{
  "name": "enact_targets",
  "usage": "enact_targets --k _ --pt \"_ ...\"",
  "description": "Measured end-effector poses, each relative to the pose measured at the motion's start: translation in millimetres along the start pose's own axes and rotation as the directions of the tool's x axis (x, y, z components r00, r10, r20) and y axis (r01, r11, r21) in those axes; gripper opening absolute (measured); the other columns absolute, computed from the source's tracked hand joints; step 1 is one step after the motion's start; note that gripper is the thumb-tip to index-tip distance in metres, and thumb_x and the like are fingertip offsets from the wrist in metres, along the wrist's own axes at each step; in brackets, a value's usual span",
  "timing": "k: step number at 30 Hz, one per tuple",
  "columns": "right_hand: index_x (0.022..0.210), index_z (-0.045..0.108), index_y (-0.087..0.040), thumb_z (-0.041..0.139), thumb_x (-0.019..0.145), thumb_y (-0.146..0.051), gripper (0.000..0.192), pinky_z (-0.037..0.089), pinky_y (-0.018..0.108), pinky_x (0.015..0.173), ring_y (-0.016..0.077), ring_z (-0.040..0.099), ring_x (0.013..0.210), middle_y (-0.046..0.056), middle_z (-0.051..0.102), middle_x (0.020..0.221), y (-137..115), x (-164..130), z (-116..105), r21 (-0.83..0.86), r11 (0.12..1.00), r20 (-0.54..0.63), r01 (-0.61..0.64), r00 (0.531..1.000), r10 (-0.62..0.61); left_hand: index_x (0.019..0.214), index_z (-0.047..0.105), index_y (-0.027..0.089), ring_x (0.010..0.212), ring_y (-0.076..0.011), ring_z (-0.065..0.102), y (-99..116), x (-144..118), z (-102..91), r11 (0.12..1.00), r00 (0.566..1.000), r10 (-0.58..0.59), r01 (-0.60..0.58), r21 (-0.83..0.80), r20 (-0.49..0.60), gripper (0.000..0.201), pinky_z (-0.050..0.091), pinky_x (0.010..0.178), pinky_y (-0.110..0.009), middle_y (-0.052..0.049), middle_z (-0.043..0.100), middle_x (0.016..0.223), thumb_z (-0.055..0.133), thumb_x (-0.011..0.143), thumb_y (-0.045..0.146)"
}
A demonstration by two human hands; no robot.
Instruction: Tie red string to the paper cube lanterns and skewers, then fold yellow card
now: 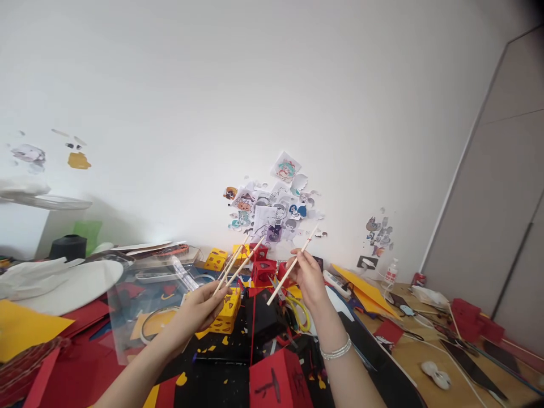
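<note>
At the bottom centre of the frame there was a red box point(280, 379). Higher, left of centre, the left hand point(206, 306) pinched some thin sticks point(249, 258), beside a yellow box point(229, 313). Right of centre, the right hand point(309, 275) pinched one tilted stick point(281, 283). Farther, in the middle, paper drawings point(266, 218) were on the wall point(272, 85).

Left hand point(207, 306), right hand point(310, 279) raised apart, each pinching; forearms point(148, 351) slanting inward.
</note>
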State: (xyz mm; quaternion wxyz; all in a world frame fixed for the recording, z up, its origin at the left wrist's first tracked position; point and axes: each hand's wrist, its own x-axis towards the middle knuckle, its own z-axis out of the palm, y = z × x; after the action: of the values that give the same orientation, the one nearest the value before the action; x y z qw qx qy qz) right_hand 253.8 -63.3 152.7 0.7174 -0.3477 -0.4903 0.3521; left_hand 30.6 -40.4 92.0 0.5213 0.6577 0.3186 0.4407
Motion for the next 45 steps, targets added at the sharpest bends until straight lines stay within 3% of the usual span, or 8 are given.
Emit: enact_targets --k 4,11,16,23,30,33,38,45 --pt "0.082 0.057 -0.020 0.065 0.069 -0.046 0.030 0.036 0.022 0.044 0.0106 0.046 0.049 -0.004 0.053 0.054 -6 7 -2 0.042 0.998 -0.007 0.047 0.999 -0.046 0.068 0.036 0.021 0.036 -0.0028 0.018 10 -3 -0.1 0.995 1.000 0.018 -0.019 -0.099 -0.011 0.040 0.011 0.036 -0.019 0.012 0.032 0.049 0.048 0.074 0.059" --pt "0.082 0.058 -0.019 0.062 0.072 -0.041 0.024 0.031 0.021 0.041 0.0080 0.039 0.042 -0.006 0.044 0.048 -51 19 -10 0.018 0.986 0.040 0.168 0.985 -0.168 0.070 0.040 0.020 0.031 -0.0005 0.023 34 2 -3.7 0.967 0.996 0.074 -0.060 -0.249 0.048 0.034 0.015 0.034 -0.016 0.010 0.042 0.050 0.048 0.079 0.051" --pt "0.080 0.060 -0.018 0.062 0.073 -0.039 0.023 0.029 0.020 0.040 0.0069 0.035 0.040 -0.007 0.041 0.045 -60 13 -14 0.009 0.996 0.106 0.093 0.990 -0.094 0.063 0.039 0.019 0.029 0.0002 0.022 47 8 2.8 0.947 0.995 0.090 -0.072 -0.313 0.044 0.037 0.015 0.032 -0.015 0.011 0.040 0.044 0.052 0.078 0.050" --pt "0.075 0.060 -0.016 0.066 0.066 -0.043 0.029 0.035 0.019 0.042 0.0073 0.046 0.045 -0.004 0.055 0.055 -45 -4 11 -0.084 0.993 0.148 -0.083 0.984 0.095 0.066 0.039 0.019 0.027 -0.0004 0.027 67 13 23.5 0.946 0.992 0.093 -0.062 -0.318 0.082 0.036 0.018 0.031 -0.015 0.010 0.045 0.045 0.059 0.073 0.049" --pt "0.072 0.058 -0.015 0.059 0.070 -0.045 0.029 0.040 0.022 0.047 0.0087 0.049 0.048 -0.002 0.056 0.058 -22 -11 45 -0.254 0.962 0.233 -0.098 0.959 0.159 0.078 0.044 0.019 0.035 -0.0040 0.043 62 22 30.0 0.949 0.996 0.084 -0.072 -0.306 0.024 0.033 0.029 0.033 -0.016 0.004 0.058 0.062 0.054 0.076 0.050" --pt "0.073 0.058 -0.016 0.055 0.074 -0.043 0.027 0.040 0.023 0.051 0.0107 0.051 0.054 -0.002 0.055 0.060 -12 -11 54 -0.345 0.938 0.274 -0.036 0.952 0.137 0.083 0.050 0.017 0.047 -0.0070 0.053 60 22 29.1 0.959 0.998 0.054 -0.049 -0.280 0.010 0.034 0.038 0.040 -0.017 0.003 0.058 0.065 0.056 0.074 0.050" --pt "0.070 0.055 -0.017 0.050 0.079 -0.035 0.021 0.039 0.023 0.057 0.0120 0.051 0.060 -0.003 0.054 0.061 7 -6 60 -0.480 0.857 0.311 0.187 0.950 -0.034 0.091 0.049 0.020 0.052 -0.0120 0.059 54 18 29.6 0.971 0.997 0.032 -0.014 -0.238 0.071 0.039 0.048 0.051 -0.025 0.004 0.060 0.069 0.059 0.071 0.053" --pt "0.071 0.056 -0.018 0.050 0.080 -0.033 0.018 0.043 0.024 0.062 0.0138 0.057 0.067 0.000 0.059 0.070 19 -3 58 -0.530 0.807 0.350 0.260 0.934 -0.072 0.070 0.041 0.020 0.027 -0.0004 0.022 35 27 25.6 0.964 0.990 0.069 -0.035 -0.263 0.119 0.040 0.014 0.029 -0.014 0.012 0.038 0.043 0.056 0.072 0.057"
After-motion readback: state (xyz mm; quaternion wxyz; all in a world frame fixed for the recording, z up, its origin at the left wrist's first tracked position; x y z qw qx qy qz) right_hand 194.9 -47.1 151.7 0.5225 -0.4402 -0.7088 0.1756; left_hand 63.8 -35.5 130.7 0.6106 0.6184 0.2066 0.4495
